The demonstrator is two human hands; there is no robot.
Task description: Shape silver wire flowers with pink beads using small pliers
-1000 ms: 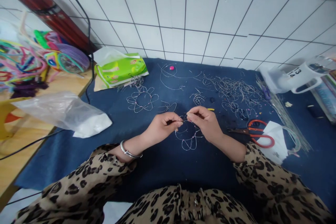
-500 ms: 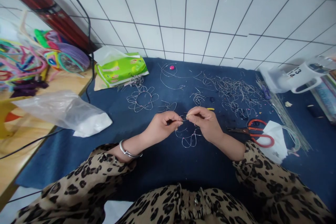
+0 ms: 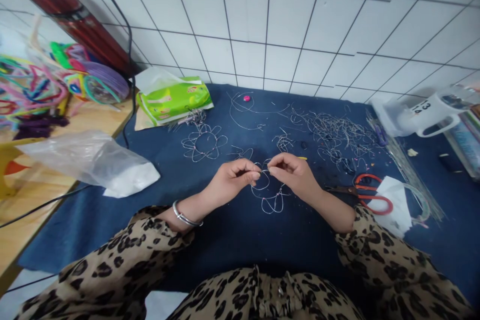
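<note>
Between my two hands is a thin silvery wire (image 3: 272, 206) bent into petal-like loops, its lower loops hanging toward me over the dark blue cloth. My left hand (image 3: 237, 178) pinches the wire between thumb and forefinger. Close beside it, my right hand (image 3: 293, 174) pinches the same wire piece a little to the right, fingertips a short gap apart. A wire flower (image 3: 204, 143) with several loops around a ring lies beyond my left hand. Small bent wire pieces (image 3: 283, 141) lie just beyond my fingers.
Red-handled scissors (image 3: 371, 194) lie right of my right hand on white paper (image 3: 393, 205). A heap of wire scraps (image 3: 337, 135) spreads behind them. A green tissue pack (image 3: 174, 101), a plastic bag (image 3: 93, 160), a red thermos (image 3: 78, 25) and a white mug (image 3: 423, 112) stand around the edges.
My fingertips have moved slightly apart, and a loop of wire now shows between and below them. The view has shifted slightly.
</note>
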